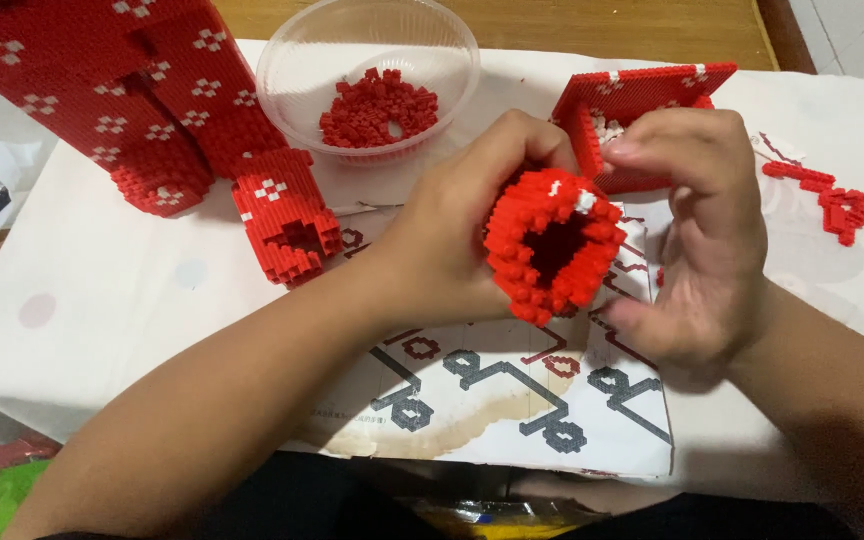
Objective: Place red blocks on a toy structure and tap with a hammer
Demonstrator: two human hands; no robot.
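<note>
Left hand [452, 235] wrapped around hollow red brick-built piece [552, 245], gripping its far side; open end faces the camera; right hand [697, 235] closed on the piece's opposite side, fingertips [627, 148] on its top edge; piece held above printed instruction sheet [512, 400] on white-covered surface [102, 300]; beyond left hand, clear plastic bowl [367, 75] of loose red bricks [379, 107]; beyond right hand, red brick box [632, 115].
</note>
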